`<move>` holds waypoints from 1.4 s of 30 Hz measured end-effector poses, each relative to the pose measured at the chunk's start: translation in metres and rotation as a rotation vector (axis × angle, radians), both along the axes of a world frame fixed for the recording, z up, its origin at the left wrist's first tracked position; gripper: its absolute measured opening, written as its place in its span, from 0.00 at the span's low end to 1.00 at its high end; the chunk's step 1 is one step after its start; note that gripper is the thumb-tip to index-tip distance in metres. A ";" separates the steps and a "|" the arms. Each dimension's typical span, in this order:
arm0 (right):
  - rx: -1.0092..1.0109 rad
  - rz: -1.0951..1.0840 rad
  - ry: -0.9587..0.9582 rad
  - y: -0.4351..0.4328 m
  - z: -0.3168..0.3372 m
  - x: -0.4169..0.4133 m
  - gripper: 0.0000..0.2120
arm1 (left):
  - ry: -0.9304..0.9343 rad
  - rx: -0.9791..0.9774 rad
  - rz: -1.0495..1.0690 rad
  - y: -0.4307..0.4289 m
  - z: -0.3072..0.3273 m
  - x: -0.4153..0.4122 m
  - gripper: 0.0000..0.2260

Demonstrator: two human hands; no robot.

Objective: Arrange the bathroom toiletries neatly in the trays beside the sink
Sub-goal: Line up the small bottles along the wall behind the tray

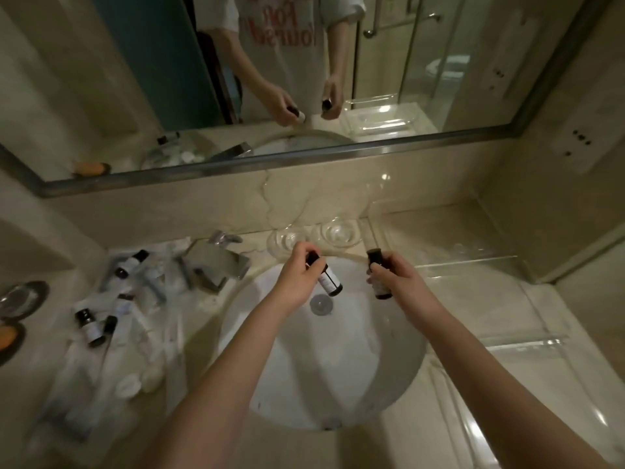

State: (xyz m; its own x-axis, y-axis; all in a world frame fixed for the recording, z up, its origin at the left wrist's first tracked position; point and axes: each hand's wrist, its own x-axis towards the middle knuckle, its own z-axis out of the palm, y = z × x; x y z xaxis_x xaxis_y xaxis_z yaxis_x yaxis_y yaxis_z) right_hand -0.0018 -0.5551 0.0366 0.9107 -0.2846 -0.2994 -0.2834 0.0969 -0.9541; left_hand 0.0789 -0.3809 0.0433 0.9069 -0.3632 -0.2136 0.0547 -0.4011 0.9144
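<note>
My left hand (297,275) holds a small dark bottle with a white label (329,280) tilted over the white sink (389,377). My right hand (394,277) grips a second small dark bottle (377,265), upright, above the sink's right rim. Two clear trays lie right of the sink: a far tray (449,238) and a near tray (541,377). More small dark bottles (89,324) and wrapped white toiletries (142,292) lie scattered on the counter left of the sink.
A chrome faucet (220,262) stands at the sink's back left. Two clear glass dishes (340,233) sit behind the sink by the wall. A round dark dish (20,299) and an orange soap (6,336) rest at the far left. A mirror (304,79) fills the wall.
</note>
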 end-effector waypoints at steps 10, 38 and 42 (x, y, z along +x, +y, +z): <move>-0.156 -0.311 -0.013 -0.117 -0.017 0.045 0.12 | -0.237 0.199 -0.205 -0.132 0.003 0.054 0.05; -0.638 -0.090 -0.073 -0.184 -0.068 0.114 0.16 | -0.290 0.469 -0.194 -0.211 -0.022 0.115 0.27; -0.557 -0.182 -0.059 -0.198 -0.064 0.117 0.17 | -0.237 0.482 -0.042 -0.219 -0.032 0.113 0.19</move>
